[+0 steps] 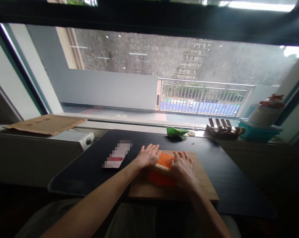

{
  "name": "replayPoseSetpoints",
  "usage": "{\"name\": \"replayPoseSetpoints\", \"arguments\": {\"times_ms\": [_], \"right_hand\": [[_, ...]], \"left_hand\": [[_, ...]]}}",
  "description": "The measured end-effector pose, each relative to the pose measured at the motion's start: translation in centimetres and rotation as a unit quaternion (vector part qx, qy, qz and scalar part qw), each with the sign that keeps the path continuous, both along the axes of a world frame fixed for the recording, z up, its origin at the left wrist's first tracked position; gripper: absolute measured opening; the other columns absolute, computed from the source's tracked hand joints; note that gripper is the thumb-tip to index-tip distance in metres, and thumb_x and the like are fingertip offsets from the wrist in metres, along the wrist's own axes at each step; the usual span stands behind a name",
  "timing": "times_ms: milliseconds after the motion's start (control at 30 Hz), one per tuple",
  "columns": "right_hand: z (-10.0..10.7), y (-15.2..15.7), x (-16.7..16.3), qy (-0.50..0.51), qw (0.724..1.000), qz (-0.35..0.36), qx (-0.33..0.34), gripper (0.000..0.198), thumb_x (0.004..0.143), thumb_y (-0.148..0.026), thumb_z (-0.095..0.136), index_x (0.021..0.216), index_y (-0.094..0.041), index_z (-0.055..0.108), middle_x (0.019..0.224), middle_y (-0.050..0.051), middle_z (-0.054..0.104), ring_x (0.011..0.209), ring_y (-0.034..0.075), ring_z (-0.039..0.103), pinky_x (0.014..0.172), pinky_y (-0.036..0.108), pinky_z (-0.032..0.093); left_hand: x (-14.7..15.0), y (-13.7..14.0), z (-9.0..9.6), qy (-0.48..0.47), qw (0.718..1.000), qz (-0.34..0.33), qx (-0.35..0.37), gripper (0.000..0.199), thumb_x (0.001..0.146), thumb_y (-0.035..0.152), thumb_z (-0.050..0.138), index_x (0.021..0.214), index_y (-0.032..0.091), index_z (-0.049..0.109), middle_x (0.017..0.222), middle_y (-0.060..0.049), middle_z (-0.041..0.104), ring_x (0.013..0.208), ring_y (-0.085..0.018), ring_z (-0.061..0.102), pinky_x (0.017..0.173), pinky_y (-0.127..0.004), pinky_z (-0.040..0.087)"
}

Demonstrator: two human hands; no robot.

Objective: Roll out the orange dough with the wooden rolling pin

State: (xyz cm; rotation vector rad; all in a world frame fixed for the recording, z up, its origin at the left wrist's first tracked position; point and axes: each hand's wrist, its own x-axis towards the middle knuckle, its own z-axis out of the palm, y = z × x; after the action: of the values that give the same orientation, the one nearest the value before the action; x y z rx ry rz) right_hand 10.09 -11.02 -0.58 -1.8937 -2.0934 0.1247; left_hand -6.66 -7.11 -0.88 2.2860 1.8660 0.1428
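Note:
A pale wooden rolling pin [162, 169] lies across a flat orange sheet [165, 180] that looks like dough or clay. Under the sheet is a wooden board [204, 185]. My left hand [149, 155] rests on the pin's left end, palm down, with its fingers stretched forward. Over the pin's right end lies my right hand [183, 167], its fingers spread and slightly bent. Both palms hide the ends of the pin. The orange sheet shows in front of and behind the pin, between the hands.
The board sits on a dark table [90, 175]. Left of it lies a blurred pinkish flat item [118, 155]. A green cloth [175, 132] is at the far edge. On the sill stand a dark rack [222, 130], a teal tub [258, 130] and a brown envelope [45, 124].

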Motion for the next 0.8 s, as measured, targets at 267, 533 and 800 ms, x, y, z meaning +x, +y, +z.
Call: {"name": "replayPoseSetpoints", "arguments": {"times_ms": [267,533,800], "right_hand": [[-0.5,-4.7,-1.0,-0.036,0.997,0.002,0.071,0.041,0.090,-0.027,0.034,0.124,-0.018,0.056,0.134,0.011,0.050,0.134,0.029,0.029,0.105,0.047,0.021],[-0.5,-3.9,-0.9,-0.043,0.997,0.005,0.059,0.040,0.092,-0.030,0.032,0.122,-0.021,0.057,0.132,0.009,0.052,0.134,0.028,0.029,0.105,0.048,0.021],[-0.3,-4.0,-0.9,-0.059,0.997,0.001,0.045,0.042,0.093,-0.033,0.030,0.125,-0.022,0.056,0.136,0.007,0.048,0.136,0.027,0.025,0.108,0.045,0.016]], "left_hand": [[-0.6,-5.1,0.4,0.013,0.999,0.005,0.045,0.059,0.094,0.042,0.019,0.144,0.015,0.029,0.150,-0.008,0.029,0.140,-0.024,0.020,0.112,-0.053,0.010],[-0.7,-5.4,0.3,0.012,0.998,0.014,0.061,0.060,0.093,0.045,0.021,0.143,0.015,0.031,0.149,-0.008,0.032,0.140,-0.026,0.020,0.112,-0.054,0.010],[-0.5,-5.4,-0.3,0.028,0.994,0.017,0.104,0.056,0.094,0.042,0.022,0.142,0.015,0.034,0.148,-0.008,0.035,0.139,-0.025,0.022,0.113,-0.053,0.010]]}}
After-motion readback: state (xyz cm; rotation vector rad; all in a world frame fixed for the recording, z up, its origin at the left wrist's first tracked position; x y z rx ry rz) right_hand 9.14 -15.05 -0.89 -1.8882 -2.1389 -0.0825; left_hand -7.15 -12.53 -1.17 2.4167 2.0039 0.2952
